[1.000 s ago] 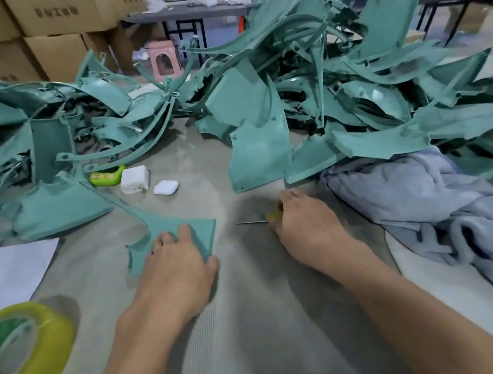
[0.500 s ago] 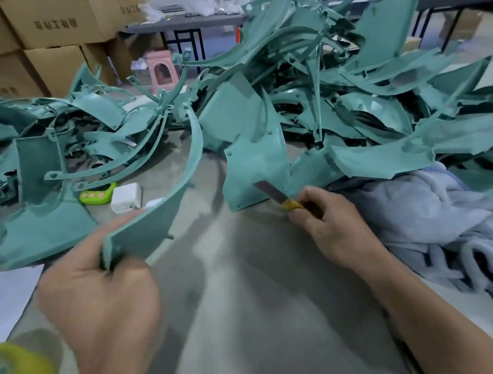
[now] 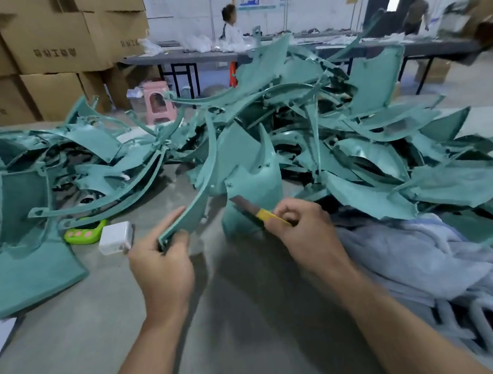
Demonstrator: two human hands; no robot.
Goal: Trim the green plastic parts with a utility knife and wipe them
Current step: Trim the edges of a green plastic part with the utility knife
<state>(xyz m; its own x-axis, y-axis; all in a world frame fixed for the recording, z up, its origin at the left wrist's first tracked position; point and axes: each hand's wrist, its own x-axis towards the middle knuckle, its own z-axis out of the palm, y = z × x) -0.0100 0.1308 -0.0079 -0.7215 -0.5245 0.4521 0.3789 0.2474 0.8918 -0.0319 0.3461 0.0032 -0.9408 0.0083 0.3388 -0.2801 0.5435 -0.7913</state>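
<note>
My left hand (image 3: 162, 262) grips the curved green part (image 3: 192, 209) by its lower end. At its three o'clock, my right hand (image 3: 305, 229) pinches the utility knife (image 3: 256, 211), blade pointing ten o'clock, near the part.

Green plastic part (image 3: 199, 195): lifted off the worktop, now upright in left hand (image 3: 163, 268). Utility knife (image 3: 260, 213): raised by right hand (image 3: 305, 229), blade brought near the part.

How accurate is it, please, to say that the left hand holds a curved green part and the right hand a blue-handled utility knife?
Nearly: the head view shows the handle of the utility knife is yellow, not blue. The left hand does hold the curved green part, and the right hand the knife.
</note>
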